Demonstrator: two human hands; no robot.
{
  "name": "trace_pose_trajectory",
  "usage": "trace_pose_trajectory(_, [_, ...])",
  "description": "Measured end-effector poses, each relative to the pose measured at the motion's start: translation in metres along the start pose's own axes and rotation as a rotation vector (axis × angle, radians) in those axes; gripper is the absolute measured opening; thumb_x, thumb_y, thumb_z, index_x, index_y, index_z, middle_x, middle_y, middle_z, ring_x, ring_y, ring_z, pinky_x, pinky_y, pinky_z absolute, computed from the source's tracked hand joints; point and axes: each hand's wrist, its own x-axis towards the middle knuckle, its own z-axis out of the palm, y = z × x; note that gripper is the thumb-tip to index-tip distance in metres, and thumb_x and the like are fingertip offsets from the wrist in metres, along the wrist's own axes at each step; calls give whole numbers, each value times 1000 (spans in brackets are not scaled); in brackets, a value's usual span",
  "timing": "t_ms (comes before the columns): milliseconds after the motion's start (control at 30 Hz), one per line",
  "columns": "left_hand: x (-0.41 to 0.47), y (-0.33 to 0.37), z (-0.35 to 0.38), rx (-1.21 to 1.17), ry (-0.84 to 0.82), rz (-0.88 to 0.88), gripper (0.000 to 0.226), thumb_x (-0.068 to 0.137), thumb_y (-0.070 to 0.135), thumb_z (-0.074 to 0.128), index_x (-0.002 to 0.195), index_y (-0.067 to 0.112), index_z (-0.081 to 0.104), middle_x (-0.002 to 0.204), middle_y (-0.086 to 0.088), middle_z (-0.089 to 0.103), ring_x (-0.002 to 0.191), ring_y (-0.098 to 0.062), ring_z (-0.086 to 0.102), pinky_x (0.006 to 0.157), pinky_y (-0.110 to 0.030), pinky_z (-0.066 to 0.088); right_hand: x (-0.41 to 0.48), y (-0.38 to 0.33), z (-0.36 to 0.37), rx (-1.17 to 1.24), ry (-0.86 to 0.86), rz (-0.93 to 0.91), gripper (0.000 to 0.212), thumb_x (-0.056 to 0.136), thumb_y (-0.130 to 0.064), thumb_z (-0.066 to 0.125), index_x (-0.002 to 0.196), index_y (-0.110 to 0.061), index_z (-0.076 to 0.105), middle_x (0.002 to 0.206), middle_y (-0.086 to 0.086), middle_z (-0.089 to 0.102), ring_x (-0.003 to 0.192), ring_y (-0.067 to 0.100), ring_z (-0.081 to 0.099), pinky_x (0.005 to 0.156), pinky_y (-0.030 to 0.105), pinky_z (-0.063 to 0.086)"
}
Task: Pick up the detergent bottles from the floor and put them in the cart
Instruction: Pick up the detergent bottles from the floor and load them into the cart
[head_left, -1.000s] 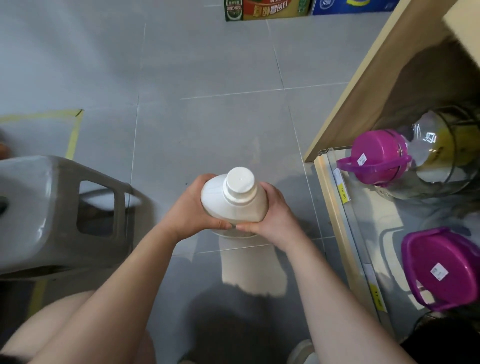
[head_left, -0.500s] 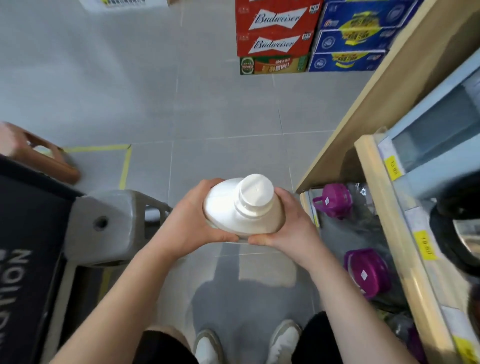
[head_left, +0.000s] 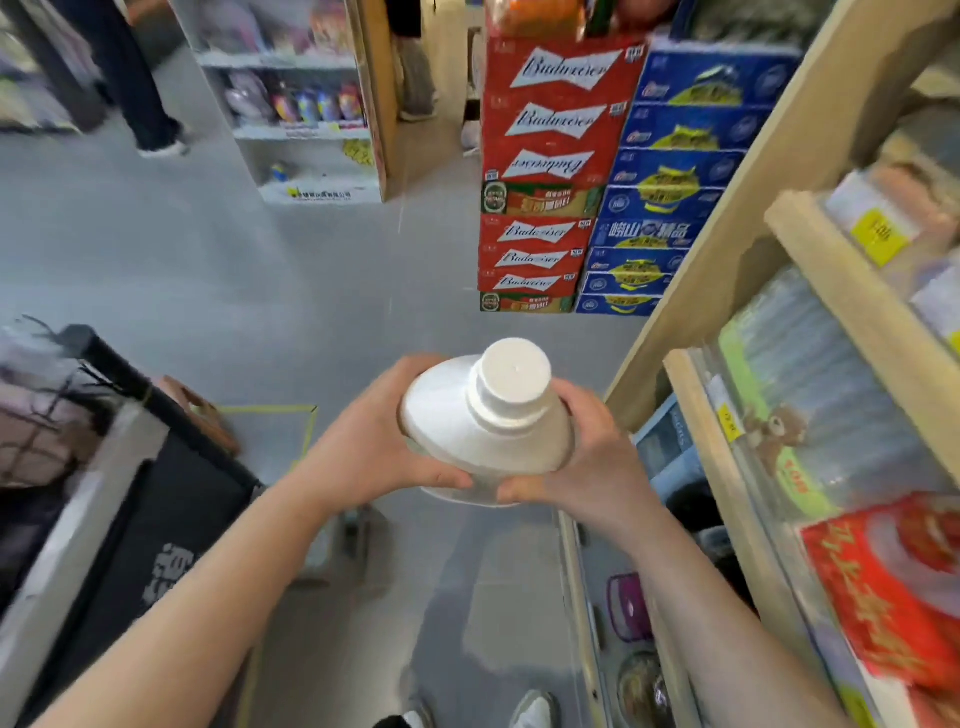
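A white detergent bottle (head_left: 485, 431) is clasped between both hands at chest height, cap upward, well clear of the floor. The left hand (head_left: 363, 447) is wrapped round its shoulder at nine o'clock, fingers curled behind and thumb pressed across the near side. The right hand (head_left: 587, 462) is cupped against the opposite side at three o'clock, thumb likewise laid on the near side under the shoulder. Neither hand is spread or free; both are closed on the bottle.

The cart (head_left: 130, 493) lies at eight to nine o'clock from the bottle, its dark rim and dark side panel blurred at the left edge. The lift appears done, and the carry to the cart is judged to be the step in hand. It would be done well if the bottle were kept upright, swung leftward over the rim and lowered inside before the grip is eased. Soft goods can be made out already in the cart; how much room is left cannot be told.

At three o'clock a wooden shelf unit (head_left: 727, 467) stands close beside the right forearm, stocked with packaged goods. Stacked beer cases (head_left: 550, 171) rise at twelve o'clock, with blue cases (head_left: 670, 176) touching them on the right. The grey floor (head_left: 208, 270) between bottle and cart is open; only the cart's rim has to be cleared.
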Motion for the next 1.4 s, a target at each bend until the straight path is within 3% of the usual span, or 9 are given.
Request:
trace_pose_trajectory(100, [-17,34,-30,9,28,39,99,51,41,106,133,51,51,127,32,63,121,8,60,96,-15,49,-12,-48,-19,6,-15,-42,96,46,-34,106,115,-64,46,124,-38,50,117,-22,45,90,7,36])
trace_pose_trajectory(233, [-46,62,-59,-2,70,75,93,56,28,106,128,50,51,121,38,62,114,16,59,86,-2,44,-32,-93,-26,31,-9,-122,96,45,-40,106,120,-63,50,123,-42,51,121,-17,48,93,11,40])
trace_pose_trajectory(700, [-157,45,-103,-50,245,-47,97,54,29,107,131,51,54,125,34,65,118,12,60,87,-7,49,-60,-141,43,49,-164,-267,95,43,-37,107,118,-57,52,128,-34,55,117,-20,49,86,5,42])
trace_pose_trajectory(900, [-207,57,-110,18,444,-146,99,53,31,107,133,52,53,125,37,62,119,15,57,89,-6,46,-50,-162,65,116,-352,-396,95,41,-37,107,117,-55,55,128,-29,57,115,-21,50,85,-2,38])
trace_pose_trajectory(1000, [-233,71,-107,45,569,-199,95,54,28,107,129,52,53,122,36,62,116,18,56,88,-4,45,-46,-175,75,153,-452,-471,95,31,-58,97,116,-55,56,127,-28,58,114,-24,49,84,-5,36])
trace_pose_trajectory(1133, [-275,92,-91,69,737,-292,98,55,30,106,138,42,55,127,33,63,121,12,58,93,-6,47,-53,-189,89,194,-573,-557,89,27,-65,89,109,-65,56,118,-35,59,111,-26,50,84,-4,37])
trace_pose_trajectory(1233, [-310,107,-71,70,845,-366,99,55,31,105,140,40,55,129,31,64,123,10,58,96,-10,49,-66,-197,102,215,-703,-635,89,28,-65,91,106,-78,51,117,-40,56,111,-24,51,81,-5,38])
trace_pose_trajectory(1333, [-352,124,-49,72,967,-462,93,55,28,105,130,51,54,123,40,62,117,17,57,89,-3,46,-89,-205,117,237,-863,-718,92,32,-54,101,104,-79,50,113,-42,54,109,-25,50,79,-4,39])
trace_pose_trajectory(1400, [-383,135,-33,76,1039,-529,93,54,33,105,129,53,54,125,38,63,119,16,58,91,-4,46,-110,-212,129,258,-968,-764,94,35,-48,106,106,-78,51,114,-41,53,111,-21,51,82,4,44])
